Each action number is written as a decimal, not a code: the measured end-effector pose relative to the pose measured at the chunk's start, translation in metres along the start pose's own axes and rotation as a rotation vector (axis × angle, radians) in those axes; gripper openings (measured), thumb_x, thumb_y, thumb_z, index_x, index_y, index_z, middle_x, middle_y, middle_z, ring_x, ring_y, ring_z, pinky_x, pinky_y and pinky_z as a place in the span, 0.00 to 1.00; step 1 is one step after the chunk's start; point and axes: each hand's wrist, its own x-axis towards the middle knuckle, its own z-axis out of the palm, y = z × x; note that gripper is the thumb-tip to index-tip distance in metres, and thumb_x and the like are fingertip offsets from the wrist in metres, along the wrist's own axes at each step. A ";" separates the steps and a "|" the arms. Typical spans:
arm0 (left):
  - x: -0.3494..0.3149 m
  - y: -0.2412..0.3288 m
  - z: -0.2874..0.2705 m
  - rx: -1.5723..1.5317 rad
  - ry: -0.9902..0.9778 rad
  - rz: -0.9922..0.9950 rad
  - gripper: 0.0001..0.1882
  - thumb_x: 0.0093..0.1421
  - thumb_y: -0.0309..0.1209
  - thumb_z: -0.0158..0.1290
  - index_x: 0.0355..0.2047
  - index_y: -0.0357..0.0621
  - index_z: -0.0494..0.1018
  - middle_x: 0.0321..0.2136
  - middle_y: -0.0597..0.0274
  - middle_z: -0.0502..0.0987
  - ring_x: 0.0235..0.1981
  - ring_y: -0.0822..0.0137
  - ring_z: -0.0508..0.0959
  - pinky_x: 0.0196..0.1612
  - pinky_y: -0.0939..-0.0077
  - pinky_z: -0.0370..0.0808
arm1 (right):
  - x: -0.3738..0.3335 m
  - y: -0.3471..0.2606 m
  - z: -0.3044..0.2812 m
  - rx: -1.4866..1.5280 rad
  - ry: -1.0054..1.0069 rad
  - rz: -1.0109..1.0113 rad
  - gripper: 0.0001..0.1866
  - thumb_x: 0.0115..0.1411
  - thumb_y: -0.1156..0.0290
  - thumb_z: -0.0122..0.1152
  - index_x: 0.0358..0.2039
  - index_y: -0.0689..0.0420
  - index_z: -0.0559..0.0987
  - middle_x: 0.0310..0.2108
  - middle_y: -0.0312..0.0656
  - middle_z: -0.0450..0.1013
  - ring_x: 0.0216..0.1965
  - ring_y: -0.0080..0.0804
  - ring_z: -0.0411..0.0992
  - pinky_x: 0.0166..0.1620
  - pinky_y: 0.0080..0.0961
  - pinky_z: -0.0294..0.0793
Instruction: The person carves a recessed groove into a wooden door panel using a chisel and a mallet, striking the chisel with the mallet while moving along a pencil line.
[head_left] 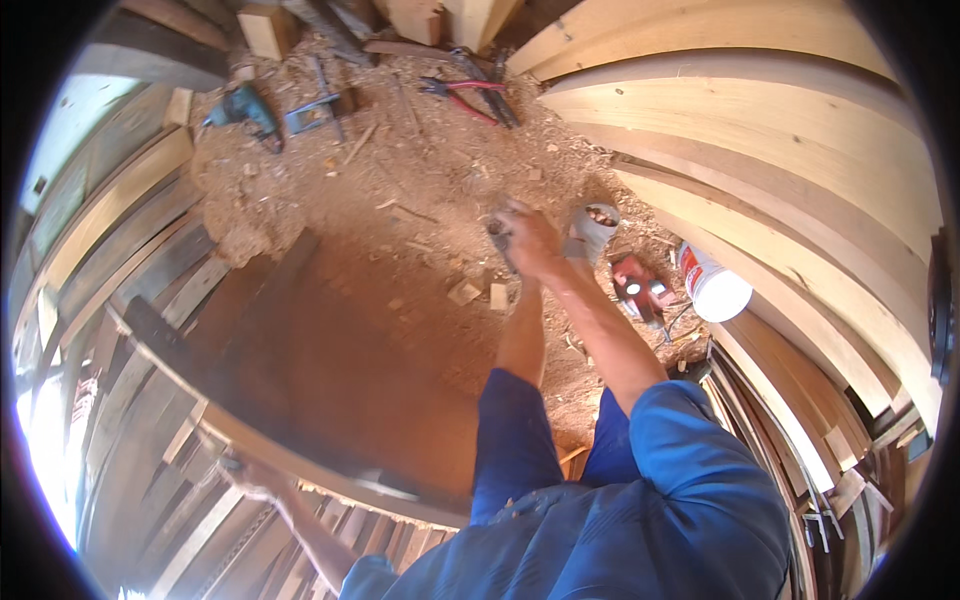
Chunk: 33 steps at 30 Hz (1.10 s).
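Observation:
My right arm reaches forward, and my right hand is above the shavings-covered ground, just beyond my bare shin. Its fingers are curled and blurred against a small dark grey thing whose kind I cannot make out. My left hand is out at the lower left, beside the outer edge of a long curved-looking board. The fingers there look bent around something small and dark, too blurred to name. A wide brown, dusty surface lies between the board and my legs.
A green power tool, a blue clamp-like tool and red-handled pliers lie ahead. To the right stand a grey container, a red tool and a white bucket. Long planks line the right; stacked timber the left.

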 end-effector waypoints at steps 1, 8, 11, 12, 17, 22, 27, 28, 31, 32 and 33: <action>-0.006 -0.003 -0.001 -0.038 0.087 0.047 0.24 0.67 0.50 0.48 0.51 0.43 0.74 0.41 0.48 0.80 0.37 0.46 0.82 0.37 0.49 0.79 | -0.009 -0.007 -0.017 0.007 -0.050 0.072 0.16 0.57 0.78 0.55 0.45 0.55 0.82 0.36 0.48 0.78 0.36 0.40 0.77 0.41 0.36 0.75; -0.017 -0.038 0.029 -0.267 -0.133 0.001 0.24 0.64 0.45 0.52 0.52 0.38 0.73 0.44 0.42 0.79 0.44 0.48 0.79 0.48 0.58 0.75 | -0.097 -0.021 -0.137 -0.207 -0.191 0.385 0.18 0.65 0.59 0.53 0.45 0.58 0.81 0.36 0.54 0.79 0.39 0.51 0.78 0.42 0.46 0.74; -0.005 0.020 -0.015 -0.240 -0.182 -0.034 0.16 0.61 0.42 0.52 0.42 0.43 0.74 0.34 0.45 0.80 0.37 0.42 0.80 0.40 0.50 0.74 | -0.138 -0.093 -0.162 -0.231 -0.357 0.138 0.29 0.62 0.52 0.58 0.58 0.57 0.72 0.39 0.60 0.77 0.42 0.58 0.76 0.46 0.49 0.73; 0.003 0.020 -0.022 -0.280 -0.160 -0.030 0.16 0.61 0.42 0.52 0.42 0.43 0.74 0.34 0.45 0.80 0.37 0.42 0.80 0.40 0.50 0.74 | -0.164 -0.096 -0.161 -0.140 -0.224 0.054 0.31 0.61 0.52 0.59 0.59 0.57 0.71 0.43 0.62 0.75 0.45 0.60 0.74 0.50 0.49 0.71; 0.001 0.007 -0.015 -0.426 -0.203 0.123 0.15 0.59 0.42 0.52 0.39 0.43 0.72 0.33 0.44 0.80 0.35 0.40 0.79 0.38 0.46 0.74 | -0.272 -0.139 -0.210 -0.731 -0.443 0.093 0.27 0.55 0.59 0.64 0.54 0.55 0.76 0.58 0.56 0.67 0.62 0.55 0.62 0.53 0.50 0.69; -0.005 0.006 -0.023 -0.403 -0.278 0.098 0.18 0.60 0.44 0.50 0.42 0.44 0.72 0.37 0.43 0.80 0.38 0.40 0.79 0.41 0.45 0.74 | -0.341 -0.177 -0.255 -0.687 -0.468 -0.035 0.22 0.57 0.51 0.59 0.49 0.46 0.81 0.60 0.44 0.66 0.64 0.60 0.55 0.55 0.56 0.65; -0.005 0.023 -0.045 -0.347 -0.313 0.137 0.21 0.63 0.51 0.46 0.44 0.47 0.71 0.39 0.46 0.81 0.40 0.41 0.80 0.42 0.46 0.74 | -0.371 -0.238 -0.244 -0.633 -0.734 0.232 0.21 0.64 0.50 0.52 0.46 0.51 0.80 0.43 0.43 0.79 0.52 0.53 0.71 0.54 0.50 0.67; -0.005 0.020 -0.044 -0.329 -0.283 0.123 0.22 0.63 0.52 0.45 0.45 0.47 0.71 0.39 0.46 0.81 0.40 0.41 0.80 0.42 0.46 0.75 | -0.375 -0.231 -0.233 -0.614 -0.723 0.244 0.21 0.64 0.50 0.52 0.46 0.51 0.80 0.43 0.43 0.79 0.52 0.53 0.71 0.54 0.50 0.67; -0.004 0.018 -0.043 -0.290 -0.303 0.146 0.24 0.64 0.53 0.45 0.47 0.47 0.70 0.40 0.46 0.81 0.41 0.42 0.80 0.43 0.45 0.75 | -0.381 -0.226 -0.208 0.126 -0.568 0.448 0.19 0.65 0.54 0.52 0.43 0.56 0.80 0.30 0.45 0.80 0.34 0.42 0.79 0.44 0.42 0.75; -0.002 0.013 -0.038 -0.294 -0.274 0.173 0.24 0.64 0.52 0.45 0.49 0.46 0.69 0.39 0.45 0.81 0.40 0.41 0.80 0.42 0.44 0.75 | -0.383 -0.232 -0.198 0.237 -0.382 0.506 0.17 0.64 0.57 0.53 0.37 0.58 0.80 0.32 0.48 0.79 0.34 0.45 0.79 0.43 0.42 0.75; 0.000 0.011 -0.033 -0.293 -0.260 0.192 0.24 0.64 0.52 0.45 0.49 0.46 0.69 0.39 0.45 0.81 0.40 0.41 0.80 0.42 0.44 0.75 | -0.386 -0.234 -0.191 0.346 -0.194 0.561 0.17 0.63 0.59 0.54 0.30 0.61 0.80 0.34 0.51 0.79 0.34 0.48 0.79 0.42 0.42 0.74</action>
